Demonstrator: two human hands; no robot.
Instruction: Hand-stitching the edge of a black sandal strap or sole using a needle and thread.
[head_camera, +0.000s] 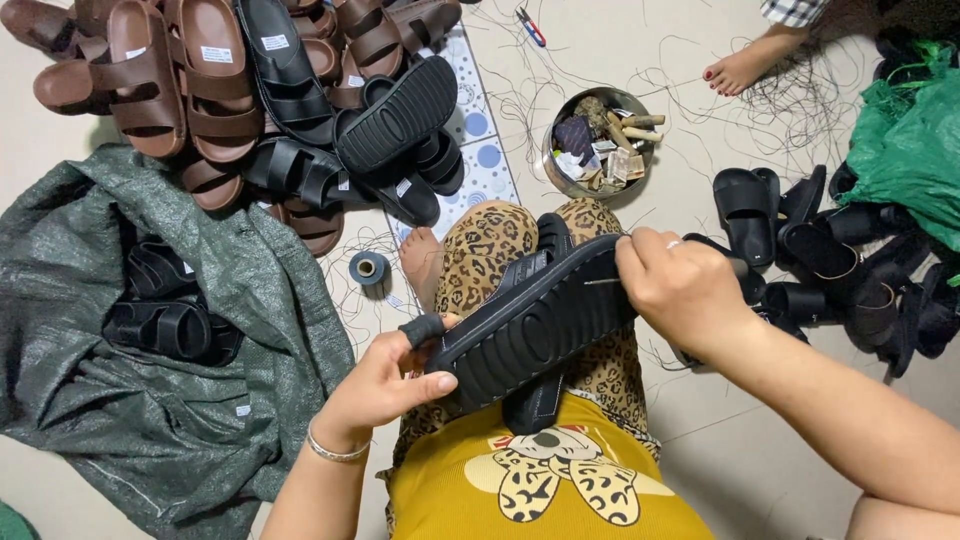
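A black sandal (530, 325) lies sole-up across my lap, over leopard-print trousers. My left hand (385, 385) grips its near end, thumb pressed on the ribbed sole, and also holds a black tool handle (420, 328). My right hand (675, 285) is closed on the far edge of the same sandal, pinching a thin needle (600, 282) that sticks into the sole's rim. A bracelet sits on my left wrist.
A pile of brown and black sandals (260, 90) lies at the upper left, more black ones (840, 260) at the right. A green woven sack (120, 330) holds black sandals. A metal bowl of scraps (598, 145), a thread spool (368, 267), a green bag (915, 140) and another person's foot (745, 65) are nearby.
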